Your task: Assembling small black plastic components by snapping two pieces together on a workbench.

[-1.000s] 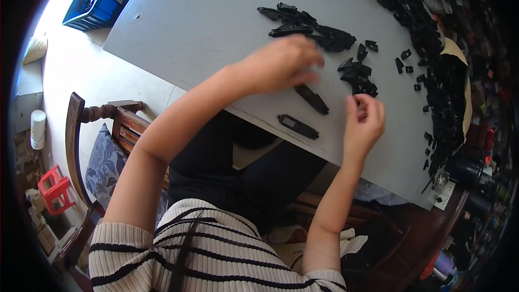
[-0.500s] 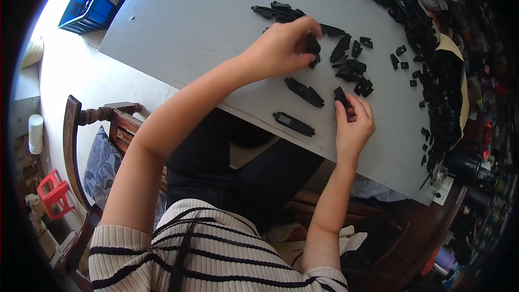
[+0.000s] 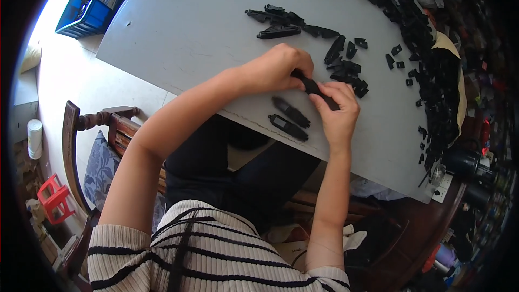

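Grey flat tabletop (image 3: 189,27) carries both hands, left hand (image 3: 275,67) and right hand (image 3: 336,111) pinched together on one long black plastic piece (image 3: 313,85) near its front edge, where a slip could drop it off.

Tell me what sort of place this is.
Probably a small home workshop doing hand assembly. Both hands, left hand and right hand, join a black plastic part over a grey board tabletop, with heaps of black parts and a blue crate on the floor.
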`<action>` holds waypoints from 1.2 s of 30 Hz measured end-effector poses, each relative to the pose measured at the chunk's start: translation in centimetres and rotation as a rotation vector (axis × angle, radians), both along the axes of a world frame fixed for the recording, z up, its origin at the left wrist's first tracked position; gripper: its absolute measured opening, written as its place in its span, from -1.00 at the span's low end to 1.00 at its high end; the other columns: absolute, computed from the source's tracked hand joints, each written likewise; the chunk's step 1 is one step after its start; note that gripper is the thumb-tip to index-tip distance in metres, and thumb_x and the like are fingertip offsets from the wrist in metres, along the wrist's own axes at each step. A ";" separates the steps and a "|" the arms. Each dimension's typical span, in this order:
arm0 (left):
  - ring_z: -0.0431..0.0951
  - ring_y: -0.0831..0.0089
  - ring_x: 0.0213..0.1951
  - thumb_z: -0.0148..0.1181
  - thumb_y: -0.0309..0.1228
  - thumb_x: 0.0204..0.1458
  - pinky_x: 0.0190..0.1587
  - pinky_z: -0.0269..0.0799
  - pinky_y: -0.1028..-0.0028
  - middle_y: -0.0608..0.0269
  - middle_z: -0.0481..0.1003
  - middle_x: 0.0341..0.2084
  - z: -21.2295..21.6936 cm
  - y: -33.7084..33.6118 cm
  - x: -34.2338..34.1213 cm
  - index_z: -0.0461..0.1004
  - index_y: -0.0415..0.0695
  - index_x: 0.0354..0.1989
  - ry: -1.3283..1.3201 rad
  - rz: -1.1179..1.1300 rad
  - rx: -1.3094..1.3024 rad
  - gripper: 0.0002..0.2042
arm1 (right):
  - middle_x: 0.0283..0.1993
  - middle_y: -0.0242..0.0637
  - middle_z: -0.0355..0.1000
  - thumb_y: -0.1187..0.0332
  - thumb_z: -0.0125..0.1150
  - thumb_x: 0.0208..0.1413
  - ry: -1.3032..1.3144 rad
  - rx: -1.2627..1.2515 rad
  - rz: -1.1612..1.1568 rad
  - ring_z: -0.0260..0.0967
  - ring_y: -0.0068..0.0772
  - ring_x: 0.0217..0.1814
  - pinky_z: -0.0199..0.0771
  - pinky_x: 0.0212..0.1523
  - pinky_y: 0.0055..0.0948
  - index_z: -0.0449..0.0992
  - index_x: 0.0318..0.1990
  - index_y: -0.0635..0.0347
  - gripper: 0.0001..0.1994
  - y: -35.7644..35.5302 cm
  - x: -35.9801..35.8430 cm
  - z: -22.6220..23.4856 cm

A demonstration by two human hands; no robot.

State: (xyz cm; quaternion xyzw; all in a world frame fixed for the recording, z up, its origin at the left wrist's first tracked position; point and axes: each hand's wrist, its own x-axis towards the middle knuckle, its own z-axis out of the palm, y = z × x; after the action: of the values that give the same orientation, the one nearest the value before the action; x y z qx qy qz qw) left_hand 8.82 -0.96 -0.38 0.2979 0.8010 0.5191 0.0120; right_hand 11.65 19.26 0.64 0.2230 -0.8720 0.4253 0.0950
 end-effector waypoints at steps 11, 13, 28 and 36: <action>0.44 0.26 -0.22 0.28 -0.45 -0.15 -0.19 0.40 0.31 0.25 0.42 -0.34 1.8 -3.6 0.7 0.44 -0.10 -0.31 0.419 0.588 -0.652 -0.79 | -0.26 -0.28 0.37 0.44 0.24 0.05 0.053 0.245 -0.445 0.31 -0.44 -0.46 0.37 -0.39 -0.45 0.50 -0.16 0.24 -0.81 4.7 -1.9 0.2; 0.43 0.26 -0.19 0.23 -0.48 -0.15 -0.21 0.41 0.31 0.25 0.41 -0.31 1.7 -2.9 1.6 0.40 -0.11 -0.32 0.305 0.496 -0.649 -0.81 | -0.27 -0.27 0.37 0.45 0.22 0.06 0.048 0.263 -0.447 0.31 -0.45 -0.45 0.37 -0.39 -0.44 0.50 -0.17 0.25 -0.82 4.9 -1.9 -0.2; 0.50 0.11 -0.18 0.27 -0.61 -0.17 -0.13 0.44 0.30 0.12 0.48 -0.24 0.9 -0.9 1.6 0.46 -0.22 -0.26 0.056 0.061 -0.117 -0.75 | -0.42 -0.48 0.26 0.45 0.19 0.13 -0.530 -0.432 -0.109 0.16 -0.68 -0.47 0.19 -0.49 -0.66 0.45 0.08 0.28 -0.66 0.2 2.2 0.7; 0.55 0.16 -0.22 0.32 -0.64 -0.26 -0.15 0.47 0.34 0.11 0.56 -0.27 0.5 -1.2 0.8 0.55 -0.26 -0.33 -0.052 0.009 0.009 -0.77 | -0.35 -0.31 0.32 0.44 0.41 -0.19 -0.074 0.092 -0.035 0.29 -0.28 -0.29 0.32 -0.27 -0.37 0.60 -0.18 0.26 -0.68 0.9 1.3 0.6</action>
State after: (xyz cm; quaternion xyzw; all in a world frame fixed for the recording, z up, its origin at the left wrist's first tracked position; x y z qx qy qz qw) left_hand 9.60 -2.19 0.12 0.2807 0.7996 0.5302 0.0291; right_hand 12.96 20.17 1.28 0.1960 -0.8973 0.3911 0.0598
